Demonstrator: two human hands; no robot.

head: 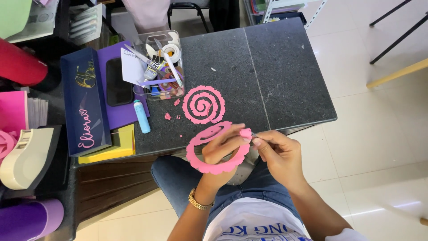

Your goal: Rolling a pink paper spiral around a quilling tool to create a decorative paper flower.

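Note:
My left hand (220, 149) pinches the rolled-up end of a pink scalloped paper spiral (200, 161), whose loose coil hangs around my fingers. My right hand (278, 151) grips a thin metal tool (253, 134), its tip inside the small pink roll (245, 133). Both hands meet just off the near edge of the dark stone table (267, 67). A second pink paper spiral (203, 105) lies flat on the table just beyond my hands.
A clear plastic organiser (162, 62) with tape, scissors and glue stands at the back left. Beside it lie a light blue glue stick (142, 116), a navy box (84, 100), purple card (117, 116), a yellow pad (117, 145) and pink scraps (168, 116).

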